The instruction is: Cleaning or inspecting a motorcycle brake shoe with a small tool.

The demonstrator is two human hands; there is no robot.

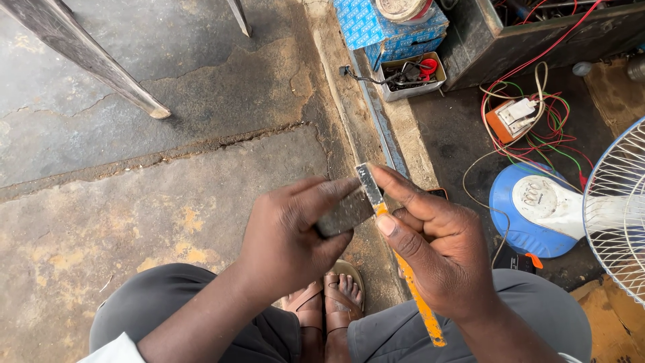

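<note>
Seen from above, over a cracked concrete floor (pixel 134 222), the left hand (pixel 289 235) pinches a small dark block (pixel 344 214) flat against the blade tip of an orange-handled tool (pixel 403 269) clasped by the right hand (pixel 440 249), rubbing seemingly mid-way, the blade's far end dull grey.

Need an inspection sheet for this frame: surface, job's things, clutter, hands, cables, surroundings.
Surface: cracked, stained concrete floor.
Job's things: orange-handled flat tool with a metal tip; dark flat piece laid against that tip.
Clutter: small tray of parts, blue boxes, orange and white switch unit.
Hands: left hand grips the dark flat piece; right hand holds the orange-handled flat tool.
Cables: red, green and white wires tangled loose on the floor.
Surroundings: fan with a blue base, dark crate, metal leg.
</note>
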